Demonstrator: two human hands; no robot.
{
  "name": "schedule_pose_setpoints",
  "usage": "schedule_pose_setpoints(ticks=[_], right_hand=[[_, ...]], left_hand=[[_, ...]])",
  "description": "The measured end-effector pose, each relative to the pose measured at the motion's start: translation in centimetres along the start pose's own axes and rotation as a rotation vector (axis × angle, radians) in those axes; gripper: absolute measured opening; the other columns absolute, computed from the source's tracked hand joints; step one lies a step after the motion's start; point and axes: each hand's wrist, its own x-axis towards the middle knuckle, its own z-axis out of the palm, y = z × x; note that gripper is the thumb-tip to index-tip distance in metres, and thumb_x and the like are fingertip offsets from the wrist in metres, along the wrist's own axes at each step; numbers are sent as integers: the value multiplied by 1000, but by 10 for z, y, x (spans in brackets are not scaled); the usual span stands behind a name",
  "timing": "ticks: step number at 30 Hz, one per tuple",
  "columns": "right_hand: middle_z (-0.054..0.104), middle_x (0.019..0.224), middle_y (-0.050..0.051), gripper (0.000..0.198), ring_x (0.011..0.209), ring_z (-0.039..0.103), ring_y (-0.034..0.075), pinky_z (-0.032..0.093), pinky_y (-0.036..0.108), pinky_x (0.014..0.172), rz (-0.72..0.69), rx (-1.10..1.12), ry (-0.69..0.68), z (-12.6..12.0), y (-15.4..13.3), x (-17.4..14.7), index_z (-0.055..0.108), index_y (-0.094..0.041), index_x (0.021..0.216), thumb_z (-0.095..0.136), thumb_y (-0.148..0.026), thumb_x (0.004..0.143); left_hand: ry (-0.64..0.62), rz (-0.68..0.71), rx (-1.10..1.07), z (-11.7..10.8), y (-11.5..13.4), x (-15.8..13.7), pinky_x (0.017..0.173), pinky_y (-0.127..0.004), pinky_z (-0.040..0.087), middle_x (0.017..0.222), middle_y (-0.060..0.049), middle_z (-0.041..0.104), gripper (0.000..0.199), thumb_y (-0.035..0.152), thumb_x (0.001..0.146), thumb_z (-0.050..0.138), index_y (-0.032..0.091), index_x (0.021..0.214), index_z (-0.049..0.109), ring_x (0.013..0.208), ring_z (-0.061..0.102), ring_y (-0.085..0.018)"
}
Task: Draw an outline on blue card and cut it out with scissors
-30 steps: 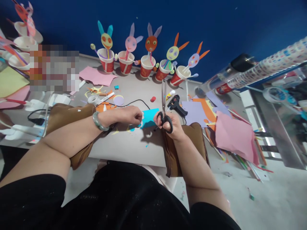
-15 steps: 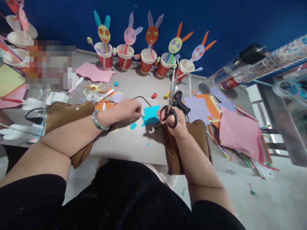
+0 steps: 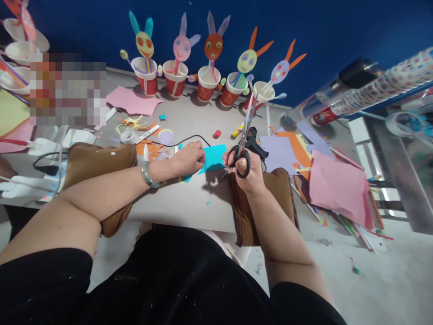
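My right hand (image 3: 251, 174) grips black-handled scissors (image 3: 242, 142), fingers through the loops and the blades pointing up and away. A bright blue sheet of paper (image 3: 215, 155) lies on the table between my hands. At its left edge is my left hand (image 3: 189, 159), fingers curled and pressed together; whatever is in them is hidden. A jade-coloured bangle (image 3: 149, 175) circles the left wrist. Just beyond the scissors rests a black glue gun (image 3: 253, 142). Near the paper lie a red cap (image 3: 217, 134) and a yellow marker (image 3: 237, 130).
Several paper cups (image 3: 209, 85) with rabbit-faced paper figures line the blue wall. Brown cushions (image 3: 101, 162) lie under both forearms. Lilac paper (image 3: 279, 153) and pink paper (image 3: 338, 189) are at right. Orange scraps, a tape roll (image 3: 128, 136) and power strips (image 3: 29, 187) are at left.
My left hand has moved slightly right and turned palm-down over the small blue scraps beside the blue sheet. The scissors have tilted slightly right; my right hand is almost still.
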Motion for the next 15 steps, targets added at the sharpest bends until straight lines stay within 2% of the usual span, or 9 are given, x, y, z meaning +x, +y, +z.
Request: schedule_pose_setpoints(ticks=[3,6,8,11,15], right_hand=[[52,63,0,59,62,49,14,39,29,53,1,-23,25,0,-1,1,54,-22,64,67,-77,77],[52,62,0,59,60,49,15,38,30,53,18,-48,56,0,-1,1,53,-23,62,66,-79,76],[52,62,1,59,59,48,15,37,31,52,33,-60,66,1,0,1,53,-23,62,66,-80,76],[52,62,1,60,59,48,15,37,31,52,47,-74,68,1,0,1,53,-24,62,65,-81,75],[50,60,0,60,62,50,16,37,31,53,36,-76,72,1,-1,0,52,-23,61,65,-80,76]], left_hand=[[43,-15,6,0,0,0,90,-36,48,100,-9,60,11,15,82,55,16,87,65,97,58,-22],[129,-24,23,1,0,-2,101,-39,46,118,-12,60,33,21,83,62,13,114,60,111,57,-25],[133,-25,71,0,0,-3,105,-42,43,125,-15,58,42,27,84,64,13,122,57,119,54,-29],[90,-59,111,0,1,-2,103,-44,45,123,-15,58,32,28,84,63,14,114,62,118,54,-31],[55,-56,50,2,-3,2,100,-38,45,115,-14,59,14,19,85,57,14,93,67,111,57,-26]])
